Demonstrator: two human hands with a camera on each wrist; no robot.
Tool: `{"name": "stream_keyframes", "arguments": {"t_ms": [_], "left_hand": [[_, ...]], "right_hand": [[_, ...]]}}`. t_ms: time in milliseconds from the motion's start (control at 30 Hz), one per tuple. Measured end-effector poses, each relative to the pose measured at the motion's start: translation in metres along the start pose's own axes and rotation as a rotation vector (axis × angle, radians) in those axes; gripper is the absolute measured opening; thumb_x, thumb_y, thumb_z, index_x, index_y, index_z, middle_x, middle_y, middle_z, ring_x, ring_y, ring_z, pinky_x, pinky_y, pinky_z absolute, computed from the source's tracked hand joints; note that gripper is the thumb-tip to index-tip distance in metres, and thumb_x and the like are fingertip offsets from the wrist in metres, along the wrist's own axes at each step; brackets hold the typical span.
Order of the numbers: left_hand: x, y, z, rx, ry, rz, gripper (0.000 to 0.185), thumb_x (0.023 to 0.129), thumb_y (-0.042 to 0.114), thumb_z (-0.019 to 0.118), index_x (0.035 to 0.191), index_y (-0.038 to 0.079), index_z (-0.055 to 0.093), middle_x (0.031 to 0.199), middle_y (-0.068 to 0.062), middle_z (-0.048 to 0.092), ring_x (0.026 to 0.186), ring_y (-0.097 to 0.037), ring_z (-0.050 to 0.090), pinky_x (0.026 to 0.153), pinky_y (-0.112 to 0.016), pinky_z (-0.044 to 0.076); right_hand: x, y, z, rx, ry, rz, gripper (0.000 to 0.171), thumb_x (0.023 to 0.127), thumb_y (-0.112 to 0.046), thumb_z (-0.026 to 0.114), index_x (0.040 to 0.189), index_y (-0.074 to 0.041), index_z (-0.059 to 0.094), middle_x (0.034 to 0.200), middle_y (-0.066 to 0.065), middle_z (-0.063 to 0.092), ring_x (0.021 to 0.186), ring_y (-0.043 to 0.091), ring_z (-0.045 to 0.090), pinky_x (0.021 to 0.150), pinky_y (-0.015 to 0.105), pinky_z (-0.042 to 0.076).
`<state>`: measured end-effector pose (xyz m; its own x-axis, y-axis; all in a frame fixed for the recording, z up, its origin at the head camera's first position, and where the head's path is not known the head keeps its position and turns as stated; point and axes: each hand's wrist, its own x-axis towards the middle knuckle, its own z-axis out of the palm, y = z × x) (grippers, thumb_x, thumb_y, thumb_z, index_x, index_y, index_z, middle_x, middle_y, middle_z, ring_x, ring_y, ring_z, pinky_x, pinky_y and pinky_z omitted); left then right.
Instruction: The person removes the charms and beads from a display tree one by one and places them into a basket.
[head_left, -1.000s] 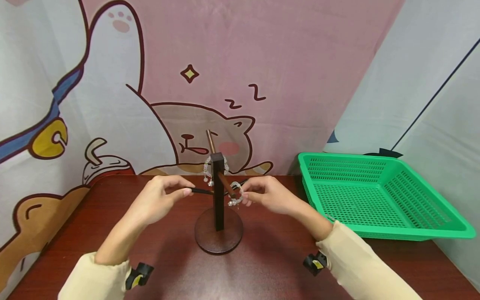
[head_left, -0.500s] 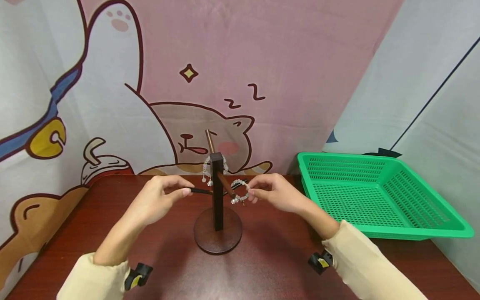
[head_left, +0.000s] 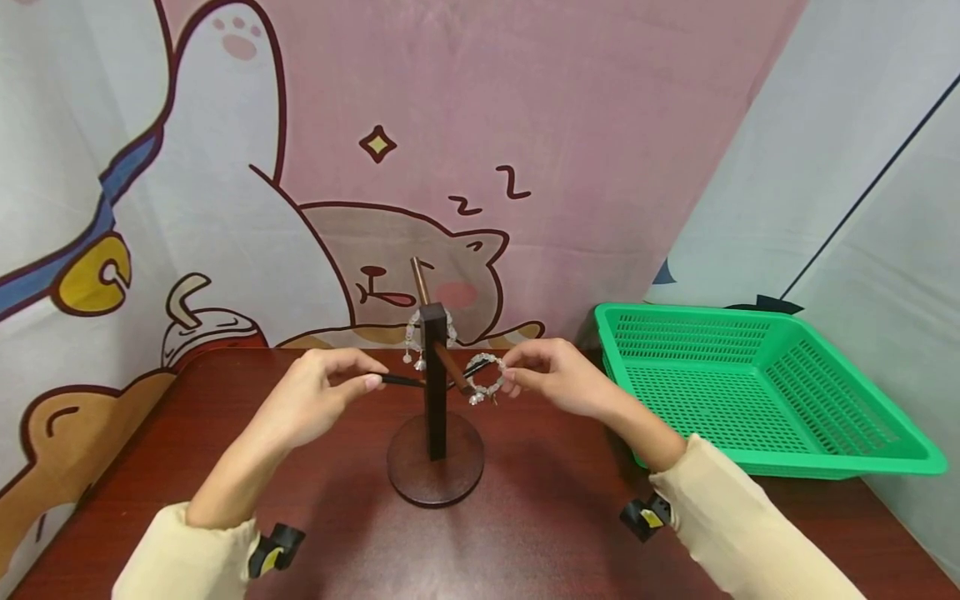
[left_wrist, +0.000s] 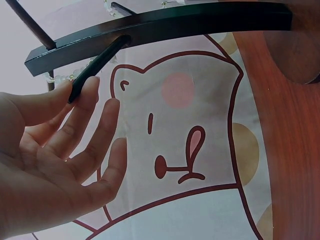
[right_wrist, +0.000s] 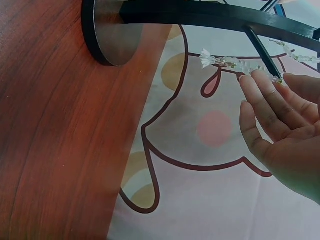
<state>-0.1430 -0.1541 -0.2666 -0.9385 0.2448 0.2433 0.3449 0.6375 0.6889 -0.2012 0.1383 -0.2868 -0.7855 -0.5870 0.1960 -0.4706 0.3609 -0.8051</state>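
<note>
My right hand pinches the clear beaded bracelet between thumb and fingertips, the other fingers loosely extended. The loop hangs at the tip of the stand's right-hand peg, just beside the brown front peg; I cannot tell whether it is fully threaded on. My left hand steadies the opposite side, thumb and forefinger closed on the end of the black left peg, the remaining fingers relaxed.

To do this cleanly, I judge I should keep the left pinch firm so the dark wooden stand does not swivel or tip on its round base, and move the bracelet along the peg's own line rather than pulling sideways, since the dangling charms could snag. A second bracelet hangs higher on the post, behind. The stand sits on the reddish-brown table, with a green plastic basket well to the right.
</note>
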Motion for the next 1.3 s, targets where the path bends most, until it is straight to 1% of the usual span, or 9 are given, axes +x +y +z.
{"name": "stream_keyframes", "arguments": {"t_ms": [133, 300, 600, 700, 800, 933, 1033, 1233, 1300], "left_hand": [[0.0, 0.001, -0.001, -0.003, -0.001, 0.003, 0.011, 0.087, 0.012, 0.061, 0.093, 0.012, 0.07, 0.09, 0.0, 0.067, 0.082, -0.016, 0.057, 0.069, -0.034, 0.041], [0.0, 0.002, -0.002, -0.011, -0.002, 0.007, 0.011, 0.088, 0.014, 0.061, 0.094, 0.011, 0.07, 0.091, -0.001, 0.067, 0.082, -0.015, 0.056, 0.068, -0.034, 0.041], [0.001, 0.001, -0.001, -0.007, -0.005, -0.004, 0.011, 0.087, 0.01, 0.061, 0.093, 0.012, 0.07, 0.089, 0.0, 0.067, 0.081, -0.016, 0.057, 0.069, -0.034, 0.041], [0.001, 0.001, -0.002, -0.005, -0.003, 0.0, 0.011, 0.087, 0.01, 0.061, 0.093, 0.011, 0.07, 0.089, 0.0, 0.067, 0.081, -0.016, 0.057, 0.07, -0.034, 0.041], [0.001, 0.002, -0.002, -0.006, 0.003, 0.012, 0.01, 0.087, 0.011, 0.061, 0.093, 0.011, 0.07, 0.09, 0.0, 0.067, 0.081, -0.016, 0.056, 0.069, -0.034, 0.041], [0.001, 0.002, -0.002, -0.013, 0.004, 0.011, 0.01, 0.087, 0.011, 0.062, 0.092, 0.011, 0.07, 0.089, 0.0, 0.067, 0.081, -0.015, 0.056, 0.069, -0.034, 0.041], [0.001, 0.001, -0.001, -0.013, 0.002, 0.0, 0.01, 0.087, 0.01, 0.061, 0.092, 0.011, 0.07, 0.088, 0.0, 0.067, 0.08, -0.016, 0.056, 0.069, -0.033, 0.041], [0.001, 0.001, 0.0, -0.005, 0.001, 0.005, 0.01, 0.087, 0.01, 0.061, 0.092, 0.011, 0.07, 0.088, 0.0, 0.067, 0.081, -0.016, 0.056, 0.069, -0.034, 0.041], [0.001, 0.001, 0.0, -0.005, 0.003, 0.007, 0.01, 0.087, 0.011, 0.062, 0.092, 0.011, 0.07, 0.088, 0.001, 0.067, 0.081, -0.015, 0.056, 0.069, -0.034, 0.041]], "right_hand": [[0.0, 0.0, -0.002, 0.019, 0.0, -0.008, 0.009, 0.087, 0.001, 0.056, 0.093, 0.004, 0.062, 0.078, 0.019, 0.064, 0.071, 0.026, 0.063, 0.067, 0.031, 0.05], [0.001, 0.0, -0.003, 0.035, -0.001, -0.02, 0.009, 0.087, 0.002, 0.056, 0.093, 0.005, 0.062, 0.078, 0.019, 0.064, 0.07, 0.027, 0.063, 0.066, 0.032, 0.051], [0.0, 0.001, -0.007, 0.0, 0.012, -0.02, 0.009, 0.087, 0.001, 0.057, 0.093, 0.003, 0.062, 0.076, 0.012, 0.065, 0.072, 0.028, 0.063, 0.067, 0.03, 0.05], [-0.001, 0.001, -0.008, -0.007, 0.017, -0.02, 0.009, 0.087, 0.001, 0.057, 0.093, 0.003, 0.063, 0.076, 0.012, 0.065, 0.071, 0.027, 0.063, 0.067, 0.03, 0.05], [-0.002, 0.001, -0.009, -0.008, 0.019, -0.017, 0.009, 0.087, 0.001, 0.057, 0.093, 0.003, 0.063, 0.076, 0.012, 0.065, 0.072, 0.029, 0.063, 0.067, 0.03, 0.05], [-0.003, 0.001, -0.01, -0.009, 0.019, -0.017, 0.009, 0.087, 0.001, 0.057, 0.093, 0.003, 0.063, 0.076, 0.014, 0.065, 0.072, 0.03, 0.063, 0.067, 0.03, 0.05], [-0.005, 0.001, -0.011, -0.008, 0.019, -0.016, 0.009, 0.087, 0.001, 0.057, 0.093, 0.003, 0.063, 0.076, 0.012, 0.065, 0.072, 0.03, 0.063, 0.067, 0.031, 0.051], [-0.01, 0.0, -0.014, -0.019, 0.021, 0.004, 0.01, 0.087, -0.001, 0.057, 0.095, 0.001, 0.063, 0.077, 0.01, 0.066, 0.072, 0.027, 0.063, 0.068, 0.031, 0.051], [-0.011, 0.001, -0.015, -0.016, 0.023, 0.005, 0.01, 0.087, -0.001, 0.057, 0.095, 0.002, 0.063, 0.076, 0.009, 0.066, 0.073, 0.029, 0.063, 0.068, 0.031, 0.05]]}}
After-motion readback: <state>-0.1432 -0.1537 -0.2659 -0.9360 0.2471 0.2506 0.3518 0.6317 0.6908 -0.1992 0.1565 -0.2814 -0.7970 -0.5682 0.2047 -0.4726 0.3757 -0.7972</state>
